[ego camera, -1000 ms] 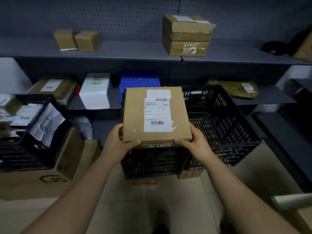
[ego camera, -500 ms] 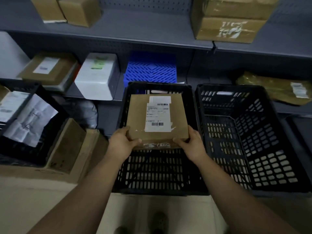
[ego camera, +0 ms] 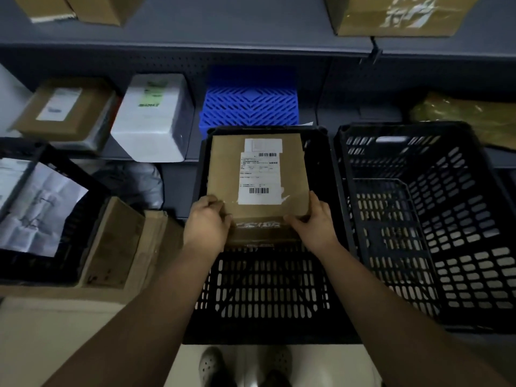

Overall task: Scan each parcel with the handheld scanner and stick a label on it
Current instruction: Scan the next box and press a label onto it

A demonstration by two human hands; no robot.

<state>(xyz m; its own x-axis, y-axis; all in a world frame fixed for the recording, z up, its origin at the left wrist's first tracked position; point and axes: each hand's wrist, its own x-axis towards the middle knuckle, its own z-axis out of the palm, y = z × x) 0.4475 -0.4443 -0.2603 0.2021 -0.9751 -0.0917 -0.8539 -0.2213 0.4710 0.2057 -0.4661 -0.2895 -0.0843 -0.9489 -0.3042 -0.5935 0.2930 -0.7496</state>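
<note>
A brown parcel (ego camera: 258,177) was held within the outline of the middle black crate (ego camera: 265,283), toward its far end, with its top face up and a white printed label (ego camera: 261,174) already stuck there. The near corners were grasped by both hands: the left hand (ego camera: 206,222) was curled round the near left corner and the right hand (ego camera: 315,219) round the near right corner, so each grip was closed on the parcel. Whether the parcel rested on the crate floor or hung above it could not be told. As a label was already in place, the step was judged to be the putting away of a finished parcel, though a lift out for scanning could not be ruled out. If it was being put away, the next move would call for the parcel to be lowered flat, both grips released, and the scanner, which was nowhere to be seen, found for another parcel. A second black crate (ego camera: 418,219) stood just beside, to the right.
</note>
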